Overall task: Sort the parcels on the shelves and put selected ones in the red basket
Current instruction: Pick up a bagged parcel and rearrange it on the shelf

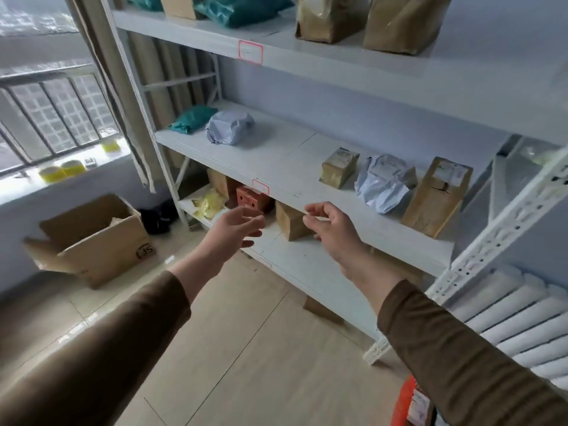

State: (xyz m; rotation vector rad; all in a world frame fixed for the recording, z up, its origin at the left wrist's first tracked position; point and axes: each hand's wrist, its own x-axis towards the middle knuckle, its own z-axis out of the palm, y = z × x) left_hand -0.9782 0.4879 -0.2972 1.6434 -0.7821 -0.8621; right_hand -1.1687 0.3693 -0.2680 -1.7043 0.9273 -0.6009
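Parcels lying on white shelves: on the middle shelf (276, 167), a green bag (192, 119) touching a grey wrapped bundle (230, 127) at the far end; nearer, a small brown box (339, 166), a crumpled grey mailer (384, 186) and a tall brown parcel (436, 196) standing side by side. Sitting on the lower shelf (285, 256): a yellow bag (209, 204), a red-orange box (252, 199) and a brown box (290, 224), partly hidden by the shelf edge and the hands. Resting on the top shelf: green bags and two brown paper packs (368, 18). Showing only as a corner at the bottom edge, near the right sleeve: red basket (407, 404), with what looks like a labelled parcel inside, contents otherwise not readable. Reaching toward the lower shelf, holding nothing: left hand (233, 232), fingers loosely spread; right hand (330, 230), fingers curled and apart, just in front of the middle shelf edge. Standing beside, on the floor: open cardboard carton (92, 241); white rolls (507, 318) stacked at right. Progress, judging by the layout: sorting looking early to midway, most parcels remaining on the shelves, next pick not yet gripped.
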